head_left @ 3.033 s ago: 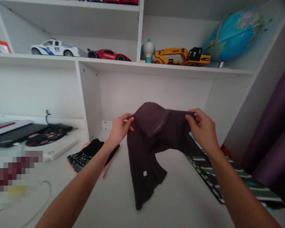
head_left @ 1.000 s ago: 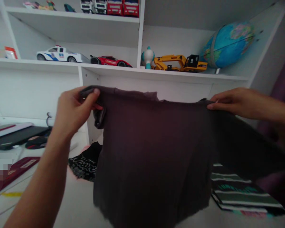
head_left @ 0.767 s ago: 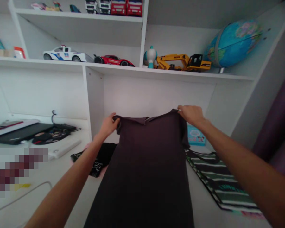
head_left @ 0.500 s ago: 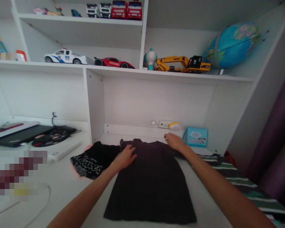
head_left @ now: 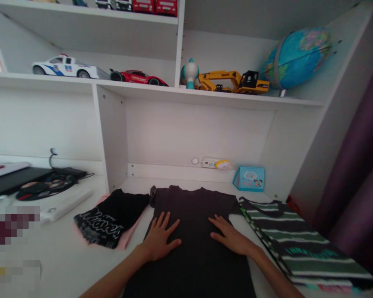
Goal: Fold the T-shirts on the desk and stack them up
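Observation:
A dark grey-brown shirt (head_left: 192, 207) lies flat on the white desk (head_left: 62, 256), its collar end toward the back wall. My left hand (head_left: 161, 238) rests flat on the shirt's left half, fingers spread and open. My right hand (head_left: 230, 238) lies flat on the right half, fingers stretched out and open. Neither hand holds anything. The shirt's lower edge runs out of view at the bottom.
A folded black garment with white lettering (head_left: 107, 221) lies left of the shirt. A green-and-white striped garment (head_left: 295, 244) lies to the right. A small teal box (head_left: 248, 179) and a power strip (head_left: 209, 162) stand at the back. Toy cars, a yellow excavator (head_left: 233, 80) and a globe (head_left: 295, 54) sit on the shelf above.
I held the shirt up by its shoulders, spread it, then laid it flat on the desk. My hands let go and slid down from the collar onto its middle.

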`<act>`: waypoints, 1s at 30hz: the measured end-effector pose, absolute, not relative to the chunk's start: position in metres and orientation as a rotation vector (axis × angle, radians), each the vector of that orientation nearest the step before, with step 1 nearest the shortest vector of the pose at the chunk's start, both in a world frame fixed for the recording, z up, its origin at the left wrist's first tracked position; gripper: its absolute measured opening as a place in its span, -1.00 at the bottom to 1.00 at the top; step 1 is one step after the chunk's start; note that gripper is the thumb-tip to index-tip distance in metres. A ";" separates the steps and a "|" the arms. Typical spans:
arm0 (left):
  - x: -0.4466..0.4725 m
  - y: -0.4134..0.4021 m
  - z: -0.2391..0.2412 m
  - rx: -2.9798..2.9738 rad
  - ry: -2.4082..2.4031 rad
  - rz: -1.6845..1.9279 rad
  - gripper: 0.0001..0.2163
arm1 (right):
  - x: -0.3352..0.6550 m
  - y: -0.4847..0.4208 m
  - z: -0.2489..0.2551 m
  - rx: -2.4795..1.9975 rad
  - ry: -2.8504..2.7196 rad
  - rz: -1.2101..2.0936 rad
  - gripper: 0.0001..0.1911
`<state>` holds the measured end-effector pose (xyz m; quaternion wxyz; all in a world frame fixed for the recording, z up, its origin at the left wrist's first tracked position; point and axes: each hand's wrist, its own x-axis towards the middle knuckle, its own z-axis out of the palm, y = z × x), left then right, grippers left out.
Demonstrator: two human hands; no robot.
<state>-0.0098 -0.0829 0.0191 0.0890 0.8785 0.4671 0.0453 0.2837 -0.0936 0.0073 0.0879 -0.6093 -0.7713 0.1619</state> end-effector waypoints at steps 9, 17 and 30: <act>-0.006 -0.082 0.019 2.579 1.481 0.144 -0.38 | 0.282 -0.045 -0.025 -2.071 -2.103 0.203 -0.31; -0.009 -0.077 0.014 2.585 1.489 0.188 -0.38 | 0.315 -0.067 -0.008 -2.144 -1.884 0.025 -0.52; -0.009 -0.082 0.017 2.572 1.499 0.187 -0.38 | 0.306 -0.122 0.018 -1.653 -1.330 1.012 -0.61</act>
